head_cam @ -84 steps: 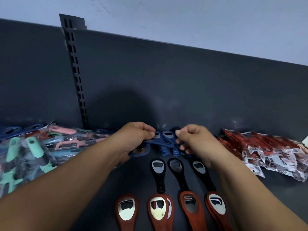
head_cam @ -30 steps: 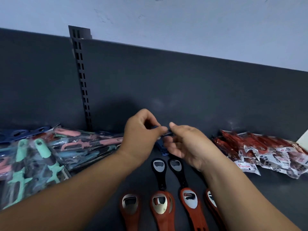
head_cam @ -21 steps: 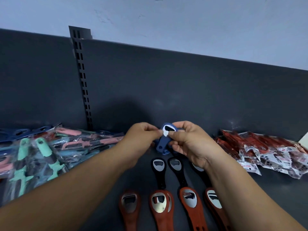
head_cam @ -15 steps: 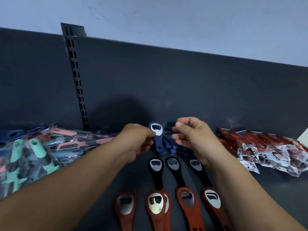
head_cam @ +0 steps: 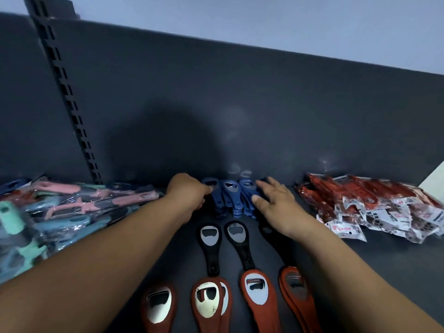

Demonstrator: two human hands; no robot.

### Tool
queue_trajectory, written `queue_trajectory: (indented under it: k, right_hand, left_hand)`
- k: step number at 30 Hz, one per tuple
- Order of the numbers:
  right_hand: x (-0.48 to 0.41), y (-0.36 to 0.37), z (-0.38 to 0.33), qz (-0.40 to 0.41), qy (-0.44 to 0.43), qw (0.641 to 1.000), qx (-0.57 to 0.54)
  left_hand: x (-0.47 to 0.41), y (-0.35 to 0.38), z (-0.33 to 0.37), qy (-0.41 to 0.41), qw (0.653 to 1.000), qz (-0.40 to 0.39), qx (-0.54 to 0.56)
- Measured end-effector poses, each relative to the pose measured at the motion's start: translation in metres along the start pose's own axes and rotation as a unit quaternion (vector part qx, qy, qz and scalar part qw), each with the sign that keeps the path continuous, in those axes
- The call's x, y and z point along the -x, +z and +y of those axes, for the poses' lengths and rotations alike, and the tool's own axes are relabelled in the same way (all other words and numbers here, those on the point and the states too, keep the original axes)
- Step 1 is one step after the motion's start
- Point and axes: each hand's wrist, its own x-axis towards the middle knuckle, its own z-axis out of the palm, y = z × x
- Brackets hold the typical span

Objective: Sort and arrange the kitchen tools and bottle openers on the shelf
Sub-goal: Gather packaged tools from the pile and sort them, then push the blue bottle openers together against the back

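Note:
Blue bottle openers (head_cam: 230, 197) lie in a tight row at the back of the dark shelf (head_cam: 384, 255). My left hand (head_cam: 186, 195) pinches the leftmost blue opener (head_cam: 212, 191) at its head. My right hand (head_cam: 276, 207) lies flat with fingers spread against the right side of the blue row, holding nothing. In front of them lie black openers (head_cam: 211, 246) and, nearest me, several red openers (head_cam: 255, 288) with metal heads. My right wrist hides part of a third black opener.
A pile of bagged kitchen tools (head_cam: 60, 212) with mint, pink and blue handles fills the left. Red packaged items (head_cam: 374, 207) lie heaped at the right. The dark back panel (head_cam: 240, 104) and a slotted upright (head_cam: 64, 92) close off the rear.
Both hands came down from holding one blue opener up. It now lies in the blue row; my right hand has let go and opened flat beside the row.

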Motion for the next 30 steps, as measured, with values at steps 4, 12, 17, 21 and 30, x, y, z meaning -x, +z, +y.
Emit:
queue_trajectory:
  k: [4, 12, 17, 21, 30]
  right_hand:
    - [-0.001, 0.006, -0.002, -0.032, -0.004, 0.999, 0.009]
    - [-0.002, 0.006, -0.007, -0.045, -0.016, 0.996, 0.071]
    - [0.007, 0.002, -0.019, -0.025, -0.076, 0.992, 0.094]
    - [0.01, 0.007, -0.027, -0.067, -0.095, 0.984, 0.135]
    - [0.011, 0.005, -0.036, -0.056, -0.078, 0.986, 0.135]
  left_hand:
    - [0.003, 0.004, -0.007, 0.082, 0.993, 0.037, -0.074]
    - [0.008, 0.008, -0.014, 0.12, 0.983, 0.031, -0.135]
    - [0.015, 0.009, -0.016, 0.141, 0.977, 0.012, -0.159]
    - [0.017, 0.009, -0.016, 0.149, 0.97, -0.012, -0.192]
    - [0.028, -0.007, -0.012, 0.144, 0.966, -0.045, -0.21]
